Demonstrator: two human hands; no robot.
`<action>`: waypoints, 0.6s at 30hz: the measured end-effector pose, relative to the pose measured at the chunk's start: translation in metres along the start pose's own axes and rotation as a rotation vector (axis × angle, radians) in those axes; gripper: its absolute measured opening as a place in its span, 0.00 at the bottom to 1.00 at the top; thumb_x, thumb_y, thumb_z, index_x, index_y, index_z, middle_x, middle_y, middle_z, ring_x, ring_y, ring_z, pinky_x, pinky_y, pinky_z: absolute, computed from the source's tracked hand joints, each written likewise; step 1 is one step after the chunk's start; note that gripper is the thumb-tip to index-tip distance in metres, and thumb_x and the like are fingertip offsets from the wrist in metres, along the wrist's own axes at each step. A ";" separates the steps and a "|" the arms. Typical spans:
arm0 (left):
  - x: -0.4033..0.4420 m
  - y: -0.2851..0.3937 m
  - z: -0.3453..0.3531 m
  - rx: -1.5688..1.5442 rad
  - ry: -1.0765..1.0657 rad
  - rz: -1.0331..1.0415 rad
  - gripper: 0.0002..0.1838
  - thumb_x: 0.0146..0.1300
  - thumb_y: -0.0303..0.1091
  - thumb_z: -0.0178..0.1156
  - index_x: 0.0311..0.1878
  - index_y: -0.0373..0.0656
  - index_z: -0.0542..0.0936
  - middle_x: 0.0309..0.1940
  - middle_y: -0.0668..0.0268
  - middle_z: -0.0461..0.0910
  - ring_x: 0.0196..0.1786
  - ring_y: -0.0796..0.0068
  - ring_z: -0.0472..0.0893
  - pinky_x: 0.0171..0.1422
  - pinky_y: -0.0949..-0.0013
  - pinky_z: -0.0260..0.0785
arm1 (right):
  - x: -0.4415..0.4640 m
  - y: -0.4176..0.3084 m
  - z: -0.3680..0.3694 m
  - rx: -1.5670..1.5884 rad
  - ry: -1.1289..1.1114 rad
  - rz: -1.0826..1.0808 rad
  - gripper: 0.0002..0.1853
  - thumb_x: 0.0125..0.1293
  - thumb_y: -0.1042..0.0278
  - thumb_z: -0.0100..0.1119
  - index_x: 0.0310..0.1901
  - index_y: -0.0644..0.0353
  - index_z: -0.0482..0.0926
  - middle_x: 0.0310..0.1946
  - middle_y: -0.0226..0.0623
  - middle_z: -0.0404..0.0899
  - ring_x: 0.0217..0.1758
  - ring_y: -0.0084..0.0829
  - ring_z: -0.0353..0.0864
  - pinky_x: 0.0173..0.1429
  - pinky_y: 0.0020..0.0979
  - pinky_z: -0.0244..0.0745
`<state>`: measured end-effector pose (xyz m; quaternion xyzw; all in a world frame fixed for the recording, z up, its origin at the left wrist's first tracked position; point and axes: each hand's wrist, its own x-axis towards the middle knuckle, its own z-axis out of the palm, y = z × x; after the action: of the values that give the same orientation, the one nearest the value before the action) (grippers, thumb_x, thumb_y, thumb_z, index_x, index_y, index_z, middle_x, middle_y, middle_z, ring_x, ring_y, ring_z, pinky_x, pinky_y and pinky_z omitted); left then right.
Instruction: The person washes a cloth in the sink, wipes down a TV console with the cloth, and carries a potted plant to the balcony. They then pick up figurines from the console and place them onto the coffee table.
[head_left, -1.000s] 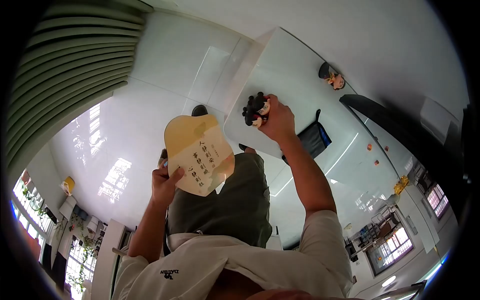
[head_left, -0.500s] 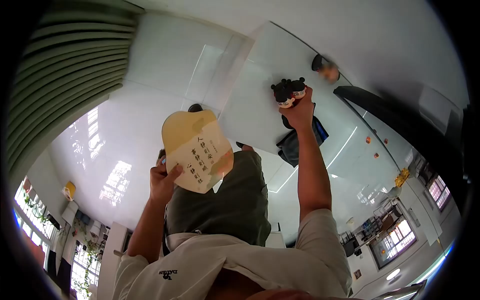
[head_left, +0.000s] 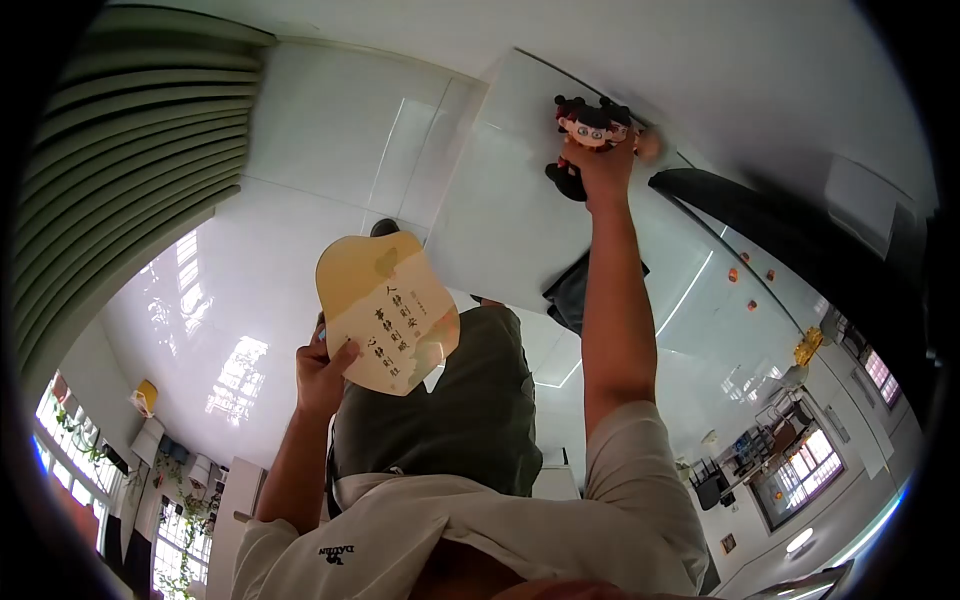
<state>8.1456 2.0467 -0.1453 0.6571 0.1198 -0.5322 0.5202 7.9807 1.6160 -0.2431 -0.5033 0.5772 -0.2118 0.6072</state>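
Observation:
My left hand [head_left: 325,372] grips the lower left edge of a yellow and cream fan-shaped board [head_left: 388,312] with dark written characters, thumb on its face, above my lap. At the far part of the white table [head_left: 480,205], my right hand [head_left: 603,168] is closed around black-haired figurines [head_left: 590,125] with big eyes. They are bunched together, and my fingers partly hide them. Another figurine [head_left: 650,146] shows as a blurred shape just right of them. A black pouch [head_left: 568,293] lies on the table beside my right forearm.
A black curved object [head_left: 740,210] stands along the right side of the table. Small orange items [head_left: 733,274] and a golden ornament [head_left: 808,346] sit farther right. Green curtains [head_left: 150,120] hang at the upper left.
My right hand has carried the figurines away from me across the table, up to the figurine near the back edge. My left hand and the board have barely moved.

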 end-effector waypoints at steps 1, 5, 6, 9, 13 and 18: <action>-0.002 0.000 0.000 0.011 -0.002 0.030 0.07 0.59 0.25 0.68 0.33 0.28 0.84 0.53 0.60 0.77 0.56 0.73 0.74 0.58 0.68 0.68 | 0.006 0.006 0.002 0.008 0.037 -0.013 0.52 0.42 0.82 0.69 0.69 0.67 0.49 0.46 0.39 0.75 0.43 0.28 0.79 0.43 0.29 0.80; 0.002 -0.006 -0.007 0.052 -0.013 0.096 0.06 0.61 0.21 0.63 0.36 0.25 0.83 0.54 0.59 0.76 0.54 0.70 0.77 0.57 0.67 0.71 | 0.013 0.007 0.007 0.048 0.118 -0.017 0.44 0.40 0.80 0.71 0.62 0.66 0.57 0.43 0.38 0.75 0.42 0.28 0.79 0.41 0.29 0.81; 0.002 -0.007 -0.008 0.061 -0.018 0.095 0.06 0.61 0.19 0.61 0.38 0.24 0.82 0.55 0.58 0.75 0.53 0.68 0.79 0.57 0.66 0.73 | 0.017 0.011 0.003 0.047 0.117 -0.018 0.44 0.40 0.79 0.71 0.62 0.66 0.57 0.43 0.38 0.75 0.42 0.28 0.79 0.40 0.29 0.81; -0.001 0.006 0.004 0.061 0.014 0.072 0.06 0.61 0.19 0.61 0.37 0.24 0.82 0.55 0.59 0.75 0.52 0.68 0.79 0.57 0.67 0.73 | 0.029 0.035 -0.010 -0.018 0.094 -0.066 0.42 0.40 0.79 0.71 0.59 0.67 0.59 0.44 0.39 0.76 0.43 0.28 0.79 0.41 0.29 0.81; 0.001 -0.002 -0.008 0.098 -0.024 0.078 0.07 0.61 0.20 0.62 0.39 0.23 0.82 0.55 0.58 0.75 0.53 0.68 0.79 0.57 0.66 0.73 | 0.013 0.035 -0.010 0.008 0.184 -0.085 0.43 0.40 0.80 0.70 0.60 0.71 0.58 0.40 0.40 0.79 0.36 0.26 0.80 0.34 0.27 0.78; -0.001 0.006 0.002 -0.018 -0.001 0.046 0.08 0.62 0.21 0.62 0.40 0.24 0.82 0.55 0.59 0.76 0.53 0.68 0.79 0.57 0.65 0.74 | -0.026 0.026 -0.006 0.031 0.107 -0.124 0.36 0.41 0.81 0.70 0.55 0.70 0.64 0.33 0.37 0.80 0.28 0.24 0.80 0.29 0.24 0.77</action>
<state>8.1485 2.0432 -0.1409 0.6548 0.1091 -0.5191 0.5384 7.9609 1.6456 -0.2516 -0.5167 0.5731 -0.2845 0.5688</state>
